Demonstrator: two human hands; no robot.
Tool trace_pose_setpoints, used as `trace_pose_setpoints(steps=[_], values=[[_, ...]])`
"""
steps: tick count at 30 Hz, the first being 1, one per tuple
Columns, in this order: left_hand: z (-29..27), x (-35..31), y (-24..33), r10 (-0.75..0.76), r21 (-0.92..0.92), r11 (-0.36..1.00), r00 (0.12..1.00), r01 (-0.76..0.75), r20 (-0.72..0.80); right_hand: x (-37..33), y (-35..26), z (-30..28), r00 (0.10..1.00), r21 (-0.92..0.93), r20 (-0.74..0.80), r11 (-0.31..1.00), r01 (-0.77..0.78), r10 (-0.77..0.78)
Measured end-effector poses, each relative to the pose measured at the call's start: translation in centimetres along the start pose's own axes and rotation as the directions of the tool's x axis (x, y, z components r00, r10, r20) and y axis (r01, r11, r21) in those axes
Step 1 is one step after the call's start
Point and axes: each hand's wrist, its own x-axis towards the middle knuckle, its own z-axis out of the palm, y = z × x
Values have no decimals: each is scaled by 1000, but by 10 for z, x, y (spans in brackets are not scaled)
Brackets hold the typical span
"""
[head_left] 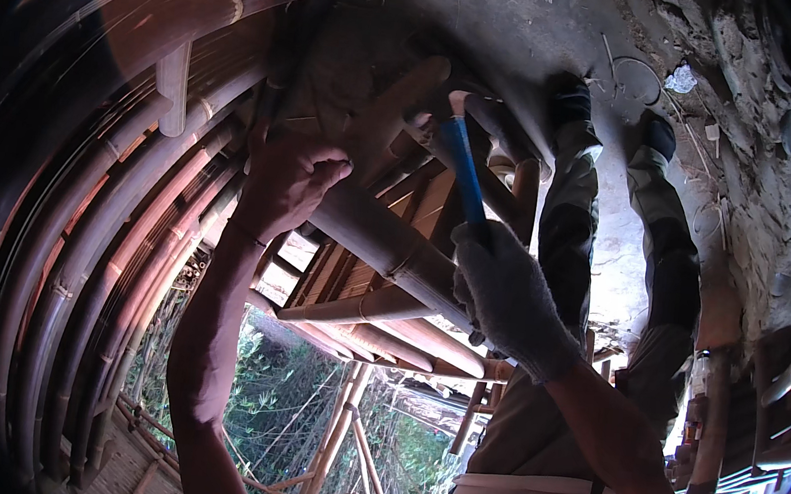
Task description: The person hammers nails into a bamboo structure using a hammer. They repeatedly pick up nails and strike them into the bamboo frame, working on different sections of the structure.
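My right hand (510, 296), in a grey knit glove, is closed round the lower end of a blue-handled hammer (467, 173). Its handle slants up and away, and the pale head at the top is partly lost in shadow. My bare left hand (292, 180) is curled, thumb against fingers; whatever it may hold cannot be made out. Just beside it a thick bamboo pole (386, 246) runs down to the right, passing behind the gloved hand. Under the pole sits a bamboo frame with slats (340, 275).
Long bamboo poles (81, 245) are stacked along the left. A rough stone or earth wall (758, 139) rises at the right. My legs (570, 216) stand on grey ground, near a crumpled foil scrap (681, 78) and a thin wire loop (635, 81). Greenery shows beyond bamboo posts (340, 432).
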Motion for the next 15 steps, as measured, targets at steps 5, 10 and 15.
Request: trace_pose_setpoints(steps=[5, 10, 15], values=[[4, -2, -10, -12, -58, 998, 1000, 13, 16, -7, -14, 9, 997, 36, 78, 999, -20, 17], [4, -7, -11, 13, -68, 998, 1000, -14, -17, -7, -10, 6, 984, -251, 70, 952, 176, -164], [7, -5, -9, -18, -100, 995, 1000, 16, -23, -6, 3, 7, 855, -467, 176, 724, 508, -487]])
